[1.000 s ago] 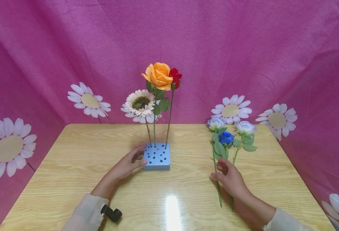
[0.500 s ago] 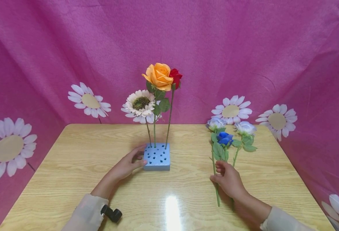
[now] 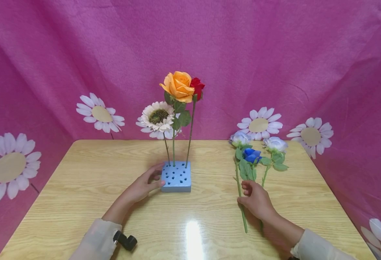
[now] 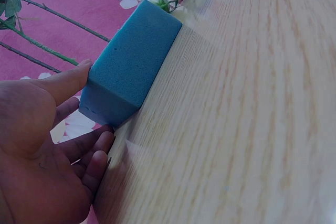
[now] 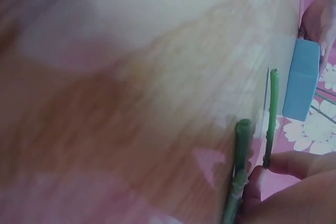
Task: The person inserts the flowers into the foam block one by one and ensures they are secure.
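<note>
My left hand [image 3: 146,183] rests against the left side of a pale blue foam block [image 3: 176,187] pierced with several holes. Its thumb touches the block's near corner, and its lower fingers are loosely bent by the table in the left wrist view. Standing in the block are an orange rose [image 3: 179,86], a red rose [image 3: 197,88] and a cream sunflower [image 3: 158,116]. My right hand [image 3: 258,202] pinches the stem [image 5: 273,103] of a pale blue rose [image 3: 240,138] between thumb and finger. A dark blue rose [image 3: 252,155] and another pale rose [image 3: 275,144] lie beside it, their stems partly hidden by the hand.
The wooden table [image 3: 80,173] meets a magenta curtain [image 3: 229,54] printed with white daisies at the back and sides. Some black gear [image 3: 125,241] sits at the left sleeve. A light reflection shines on the table's near middle.
The pinched pale blue rose has shifted slightly left at its flower end, and the dark blue rose has slid a little left. The right hand has moved slightly; the left hand and block stay still.
</note>
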